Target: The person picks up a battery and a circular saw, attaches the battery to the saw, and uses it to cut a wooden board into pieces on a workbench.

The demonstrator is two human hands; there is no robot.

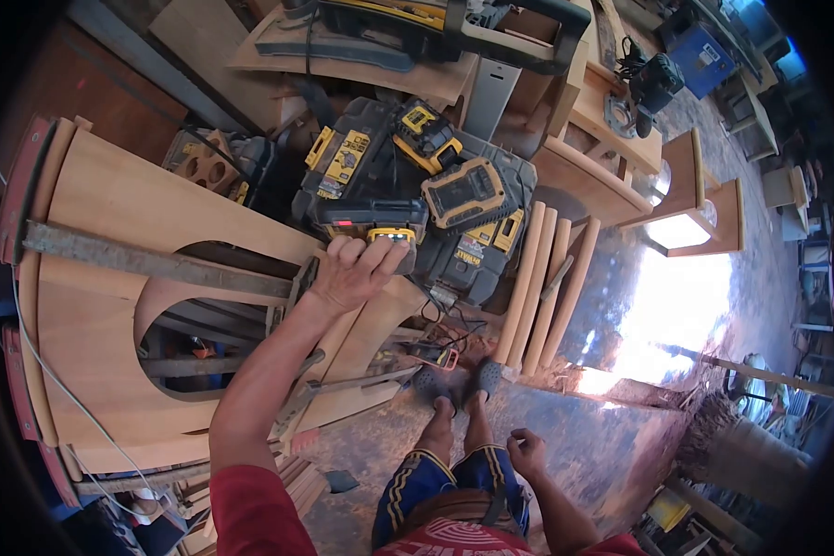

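Note:
My left hand (354,269) reaches forward with its fingers curled over a black and yellow battery pack (392,235). The pack is against a dark charger (371,211) that shows a red light at its left. Both rest on a black toolbox (471,262) with yellow labels. Beside them on the toolboxes lies a tan-edged black device (463,195), and behind it stands another yellow and black battery unit (426,134). My right hand (526,454) hangs low at my right side, fingers curled in, with nothing visible in it.
Left of the toolboxes is a wooden panel (88,343) with a large oval cutout and a metal clamp bar (157,259). Rounded wooden rails (549,292) lean at the right. A red and black tool (433,355) and cables lie near my feet. A router (653,88) stands at back right.

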